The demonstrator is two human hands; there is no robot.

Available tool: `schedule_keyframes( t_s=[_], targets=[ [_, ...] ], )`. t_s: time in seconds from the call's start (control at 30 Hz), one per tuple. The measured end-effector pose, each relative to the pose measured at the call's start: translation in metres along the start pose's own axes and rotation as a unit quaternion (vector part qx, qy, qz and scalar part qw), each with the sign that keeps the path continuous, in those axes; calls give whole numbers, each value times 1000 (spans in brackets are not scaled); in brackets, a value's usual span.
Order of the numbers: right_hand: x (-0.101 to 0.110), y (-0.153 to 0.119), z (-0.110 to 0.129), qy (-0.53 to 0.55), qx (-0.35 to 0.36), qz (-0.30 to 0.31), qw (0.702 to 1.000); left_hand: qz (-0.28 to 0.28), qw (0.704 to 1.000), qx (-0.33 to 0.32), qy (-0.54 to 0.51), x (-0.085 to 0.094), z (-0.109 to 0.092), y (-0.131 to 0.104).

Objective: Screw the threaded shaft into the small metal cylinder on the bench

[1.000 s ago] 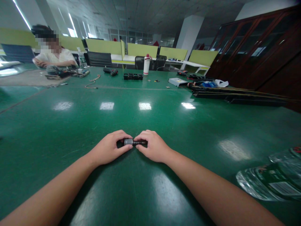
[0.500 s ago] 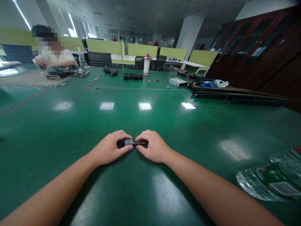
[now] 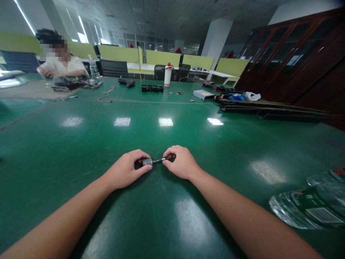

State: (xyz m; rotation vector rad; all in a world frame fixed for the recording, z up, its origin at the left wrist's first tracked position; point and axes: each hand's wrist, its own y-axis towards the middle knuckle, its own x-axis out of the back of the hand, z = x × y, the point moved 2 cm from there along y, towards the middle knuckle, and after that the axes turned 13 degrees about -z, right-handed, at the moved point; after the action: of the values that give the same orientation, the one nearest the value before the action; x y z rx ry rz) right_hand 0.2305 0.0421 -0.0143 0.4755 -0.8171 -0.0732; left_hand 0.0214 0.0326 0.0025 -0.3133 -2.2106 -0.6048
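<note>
My left hand [image 3: 128,168] rests on the green table [image 3: 167,230], thumb and fingers closed around a small grey metal cylinder [image 3: 147,162]. From the cylinder's right end a thin dark rod [image 3: 157,160] runs toward my right hand [image 3: 181,161]. There my right thumb and fingers pinch the rod's far, shinier end. Whether the rod and the cylinder are one piece or two, I cannot tell. Part of the cylinder is hidden behind my left fingers.
A clear plastic bottle [image 3: 309,205] lies at the near right. Farther back stand a white tumbler [image 3: 167,75] and a black block-like part [image 3: 152,88]. A power drill [image 3: 126,83] lies left of them, long black strips [image 3: 269,108] at right. Another person [image 3: 63,64] sits far left.
My right hand has moved right and slightly away from me, widening the gap between the hands. More of the thin rod shows now. My left hand and the cylinder have hardly moved.
</note>
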Motion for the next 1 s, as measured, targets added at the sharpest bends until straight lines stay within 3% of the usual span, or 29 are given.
schedule_keyframes(
  t_s=[0.33,0.47,0.63,0.77,1.0],
  targets=[
    [0,0,-8,16,-15,-21,1000,-9,1000,27,6,2,4,2],
    [-1,-1,-4,27,27,2,999,-6,1000,26,1,2,5,2],
    [-3,-5,12,98,89,48,990,3,1000,-22,-18,2,4,0],
    [-4,-8,19,105,96,61,988,11,998,-48,-37,3,2,-1],
    [-5,-8,18,107,107,54,987,8,999,-22,-40,1,4,0]
  ],
)
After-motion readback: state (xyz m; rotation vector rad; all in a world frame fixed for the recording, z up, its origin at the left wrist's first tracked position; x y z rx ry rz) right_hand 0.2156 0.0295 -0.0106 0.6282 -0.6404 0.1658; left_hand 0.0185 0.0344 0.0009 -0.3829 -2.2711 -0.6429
